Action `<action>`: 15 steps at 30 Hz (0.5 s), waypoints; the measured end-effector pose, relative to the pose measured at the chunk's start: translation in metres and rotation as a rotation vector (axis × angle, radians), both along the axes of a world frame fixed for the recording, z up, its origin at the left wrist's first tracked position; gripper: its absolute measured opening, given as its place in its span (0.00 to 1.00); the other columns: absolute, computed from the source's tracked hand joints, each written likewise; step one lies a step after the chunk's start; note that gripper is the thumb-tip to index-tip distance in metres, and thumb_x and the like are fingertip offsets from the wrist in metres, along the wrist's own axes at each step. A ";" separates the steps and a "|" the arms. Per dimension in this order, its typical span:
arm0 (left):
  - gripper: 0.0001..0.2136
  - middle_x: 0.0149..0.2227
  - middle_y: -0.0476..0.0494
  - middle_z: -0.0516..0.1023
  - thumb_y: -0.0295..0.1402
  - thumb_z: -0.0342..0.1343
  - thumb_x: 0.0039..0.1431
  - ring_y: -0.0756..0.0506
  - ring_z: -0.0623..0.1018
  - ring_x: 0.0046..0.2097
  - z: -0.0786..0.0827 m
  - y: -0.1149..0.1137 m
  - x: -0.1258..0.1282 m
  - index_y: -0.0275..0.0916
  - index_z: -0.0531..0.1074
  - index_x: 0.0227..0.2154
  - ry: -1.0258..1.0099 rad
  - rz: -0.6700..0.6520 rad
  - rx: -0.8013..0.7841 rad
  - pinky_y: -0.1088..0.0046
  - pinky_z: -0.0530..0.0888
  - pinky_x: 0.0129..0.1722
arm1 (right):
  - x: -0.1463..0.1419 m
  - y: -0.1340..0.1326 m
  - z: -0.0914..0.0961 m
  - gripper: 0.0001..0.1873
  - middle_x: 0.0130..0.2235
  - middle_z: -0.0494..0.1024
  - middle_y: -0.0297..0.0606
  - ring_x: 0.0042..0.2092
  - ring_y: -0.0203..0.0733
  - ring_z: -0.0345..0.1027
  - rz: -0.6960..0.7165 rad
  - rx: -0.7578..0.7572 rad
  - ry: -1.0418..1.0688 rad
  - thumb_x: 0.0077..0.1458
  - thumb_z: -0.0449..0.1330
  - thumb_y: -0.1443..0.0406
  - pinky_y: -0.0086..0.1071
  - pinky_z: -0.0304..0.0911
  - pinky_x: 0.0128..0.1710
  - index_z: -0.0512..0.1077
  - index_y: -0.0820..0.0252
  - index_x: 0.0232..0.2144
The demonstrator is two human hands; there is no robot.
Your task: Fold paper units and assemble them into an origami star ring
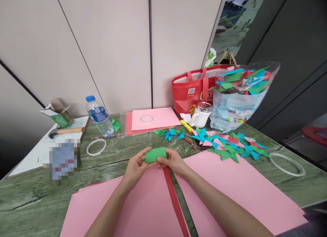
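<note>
A small green piece of paper, roughly rectangular, is held up between my two hands. My left hand pinches its left end. On the right end my right hand is closed, its thumb lying across the front of the paper. Below my hands lies a stack of pink sheets with a red edge showing. More pink sheets lie under my right forearm. Beyond my right hand is a pile of folded paper pieces in green, blue, pink and red.
A water bottle, a hammer and an opened box stand or lie at the left. Behind the pile are a white mug, a yellow glue stick, a red bag and a plastic bag of folded paper.
</note>
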State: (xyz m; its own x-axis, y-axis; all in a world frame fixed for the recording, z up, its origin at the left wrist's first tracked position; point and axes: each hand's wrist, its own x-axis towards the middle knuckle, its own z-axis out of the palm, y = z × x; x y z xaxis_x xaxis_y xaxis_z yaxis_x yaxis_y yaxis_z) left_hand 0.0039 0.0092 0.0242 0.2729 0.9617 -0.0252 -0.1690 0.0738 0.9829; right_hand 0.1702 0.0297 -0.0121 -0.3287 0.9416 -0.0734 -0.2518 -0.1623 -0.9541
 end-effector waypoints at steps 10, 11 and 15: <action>0.28 0.43 0.34 0.76 0.41 0.56 0.50 0.40 0.78 0.40 -0.003 0.001 0.007 0.38 0.55 0.53 -0.080 0.201 -0.092 0.57 0.72 0.44 | -0.004 0.000 0.002 0.13 0.37 0.72 0.38 0.35 0.39 0.69 -0.145 0.297 -0.119 0.47 0.60 0.55 0.39 0.69 0.38 0.76 0.56 0.32; 0.29 0.43 0.34 0.76 0.42 0.56 0.49 0.40 0.78 0.41 -0.003 0.001 0.007 0.38 0.55 0.53 -0.061 0.209 -0.079 0.57 0.73 0.44 | -0.004 -0.001 0.002 0.13 0.39 0.71 0.38 0.37 0.40 0.68 -0.116 0.344 -0.159 0.47 0.60 0.56 0.38 0.69 0.38 0.76 0.53 0.35; 0.28 0.46 0.36 0.75 0.42 0.58 0.46 0.42 0.77 0.42 -0.005 0.003 0.004 0.37 0.61 0.50 0.074 0.266 -0.034 0.61 0.75 0.41 | -0.006 -0.006 0.001 0.25 0.45 0.68 0.39 0.46 0.45 0.66 0.016 0.386 -0.139 0.39 0.67 0.62 0.39 0.65 0.44 0.71 0.51 0.44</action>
